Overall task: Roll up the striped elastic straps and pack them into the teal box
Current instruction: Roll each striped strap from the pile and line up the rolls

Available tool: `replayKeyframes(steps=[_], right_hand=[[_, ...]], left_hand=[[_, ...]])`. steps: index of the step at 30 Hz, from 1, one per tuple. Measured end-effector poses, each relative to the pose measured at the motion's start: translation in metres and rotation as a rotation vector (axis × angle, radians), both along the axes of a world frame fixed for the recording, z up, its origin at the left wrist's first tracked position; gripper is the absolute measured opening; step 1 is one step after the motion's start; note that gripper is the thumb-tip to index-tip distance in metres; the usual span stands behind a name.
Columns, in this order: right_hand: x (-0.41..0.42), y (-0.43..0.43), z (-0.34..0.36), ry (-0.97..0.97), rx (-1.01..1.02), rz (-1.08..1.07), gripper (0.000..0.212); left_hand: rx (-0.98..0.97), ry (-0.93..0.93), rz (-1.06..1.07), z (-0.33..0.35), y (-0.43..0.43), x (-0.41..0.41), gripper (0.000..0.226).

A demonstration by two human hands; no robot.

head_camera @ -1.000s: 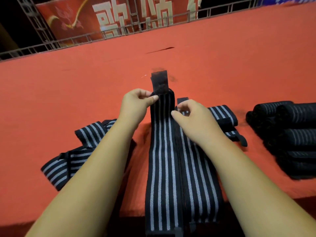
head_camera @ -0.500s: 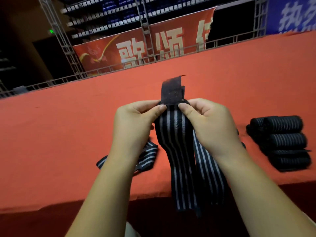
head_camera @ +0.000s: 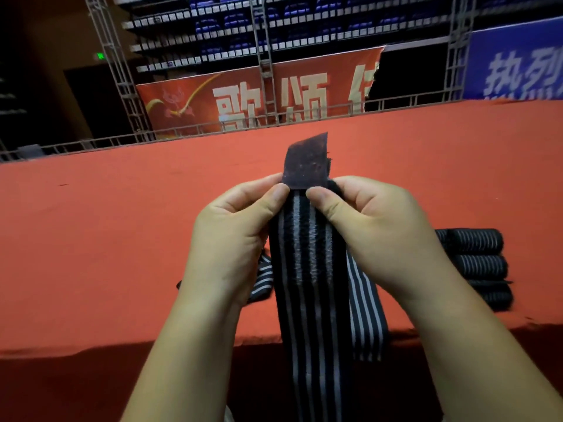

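Fingers (head_camera: 274, 194) of left hand (head_camera: 231, 236) and right hand (head_camera: 374, 229) pinch the striped strap (head_camera: 307, 269) upright by its top.

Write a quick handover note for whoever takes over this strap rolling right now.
Left hand and right hand both pinch the top of one striped strap, just below its dark tab. The strap is unrolled and hangs past the red table's near edge.
A second strap lies draped over that edge, and a third strap lies behind the left hand.
Done: rolled straps are stacked at the table's right.
Left: roll the held strap and the two loose ones, then pack everything. The teal box is not in view.
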State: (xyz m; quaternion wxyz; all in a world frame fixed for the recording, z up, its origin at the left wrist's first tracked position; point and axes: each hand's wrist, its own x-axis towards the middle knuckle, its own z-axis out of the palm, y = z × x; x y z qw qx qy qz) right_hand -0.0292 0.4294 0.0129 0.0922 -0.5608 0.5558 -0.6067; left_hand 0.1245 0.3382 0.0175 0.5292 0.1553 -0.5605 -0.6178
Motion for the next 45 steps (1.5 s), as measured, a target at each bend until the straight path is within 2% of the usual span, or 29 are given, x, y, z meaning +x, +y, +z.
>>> replayKeyframes(steps=[3, 9, 14, 17, 22, 27, 34, 39, 45], right_hand=[[-0.004, -0.002, -0.011, -0.041, 0.007, 0.053, 0.016], [-0.017, -0.019, -0.051, -0.027, 0.104, 0.09, 0.019], [-0.026, -0.034, -0.074, -0.016, 0.144, 0.022, 0.019], [-0.032, -0.045, -0.09, -0.005, 0.175, -0.008, 0.018], [-0.045, -0.057, -0.108, 0.033, 0.18, -0.045, 0.028], [-0.053, -0.066, -0.117, 0.127, 0.196, -0.071, 0.031], [-0.056, -0.072, -0.124, 0.081, 0.218, 0.0, 0.022], [-0.056, -0.073, -0.126, 0.034, 0.177, -0.004, 0.017], [-0.052, -0.072, -0.127, -0.055, 0.089, 0.005, 0.024]], left_hand=[[-0.005, -0.047, -0.005, -0.013, -0.007, 0.0, 0.037], [0.005, -0.261, -0.016, -0.049, -0.027, -0.002, 0.043], [-0.195, -0.498, 0.053, -0.072, -0.043, -0.008, 0.023], [-0.198, -0.476, 0.101, -0.087, -0.049, -0.016, 0.023], [-0.271, -0.502, 0.153, -0.107, -0.058, -0.028, 0.022], [-0.284, -0.524, 0.157, -0.118, -0.065, -0.032, 0.022], [-0.236, -0.427, 0.057, -0.121, -0.071, -0.033, 0.024], [-0.311, -0.467, 0.209, -0.131, -0.073, -0.043, 0.021], [-0.362, -0.486, 0.307, -0.137, -0.07, -0.054, 0.017]])
